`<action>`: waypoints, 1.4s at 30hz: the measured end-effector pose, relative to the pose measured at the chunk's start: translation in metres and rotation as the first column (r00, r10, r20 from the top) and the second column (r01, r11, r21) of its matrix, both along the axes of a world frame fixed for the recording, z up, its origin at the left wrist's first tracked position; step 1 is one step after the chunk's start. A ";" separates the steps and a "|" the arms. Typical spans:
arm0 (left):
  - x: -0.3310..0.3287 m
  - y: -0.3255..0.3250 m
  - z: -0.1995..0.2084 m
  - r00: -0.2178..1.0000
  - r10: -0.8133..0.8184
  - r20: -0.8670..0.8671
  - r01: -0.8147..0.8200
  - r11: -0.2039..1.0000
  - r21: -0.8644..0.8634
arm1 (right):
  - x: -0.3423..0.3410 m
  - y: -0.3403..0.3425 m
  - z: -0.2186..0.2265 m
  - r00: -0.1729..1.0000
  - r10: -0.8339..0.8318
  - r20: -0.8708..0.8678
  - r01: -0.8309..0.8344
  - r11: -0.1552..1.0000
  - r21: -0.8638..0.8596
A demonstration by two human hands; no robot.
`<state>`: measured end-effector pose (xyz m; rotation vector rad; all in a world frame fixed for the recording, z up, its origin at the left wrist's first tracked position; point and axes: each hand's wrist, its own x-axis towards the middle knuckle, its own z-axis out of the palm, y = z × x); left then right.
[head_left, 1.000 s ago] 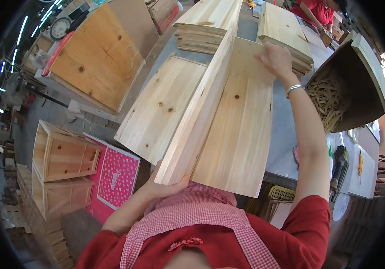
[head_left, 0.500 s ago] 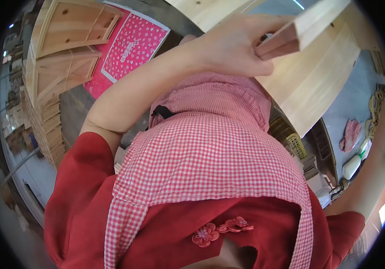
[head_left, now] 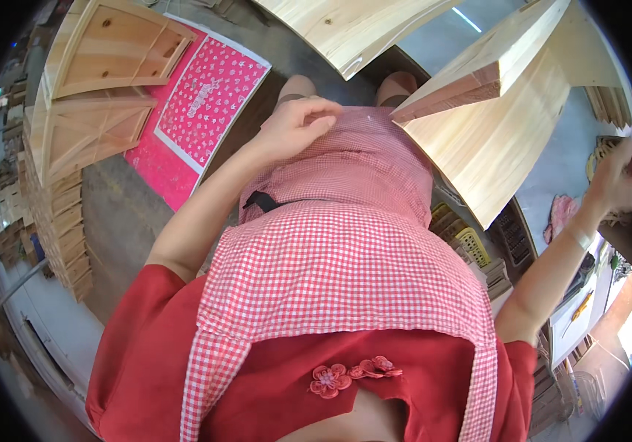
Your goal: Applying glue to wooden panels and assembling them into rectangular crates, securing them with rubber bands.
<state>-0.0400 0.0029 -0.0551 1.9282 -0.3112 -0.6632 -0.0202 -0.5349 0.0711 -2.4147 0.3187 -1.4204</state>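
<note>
My left hand is held over my checked apron, its fingers loosely stretched and nothing in them. To its right stands a thick pale wooden board, its cut end toward me, apart from the hand. Beneath and beside that board spreads a wide wooden panel. Out at the right rim, my right hand is raised with curled fingers beside a dark surface. What its fingers hold, if anything, is too small and distorted to name.
Another wooden panel lies at the top. Wooden crate-like pieces are stacked at left by a pink patterned sheet. A yellow basket sits low under the panel. A pink cloth lies at right, near a yellow-handled tool.
My left hand has let go of the wooden board and drawn back left and down. The board now stands lower and nearer. My right hand has come into view at the right rim.
</note>
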 end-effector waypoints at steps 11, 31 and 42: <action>0.081 -0.016 -0.140 0.859 -0.220 -0.462 0.332 0.927 0.176 | -0.174 0.016 -0.086 0.914 -0.278 -0.294 0.322 0.940 0.112; -0.034 -0.023 0.005 0.623 -0.278 -0.731 -0.451 0.636 -0.626 | -0.172 0.268 -0.024 0.975 0.217 -0.048 -0.116 0.682 0.722; -0.084 -0.032 0.053 0.762 -0.271 -0.587 -0.365 0.570 -0.736 | -0.148 0.353 -0.088 0.879 0.476 0.019 -0.419 0.754 0.507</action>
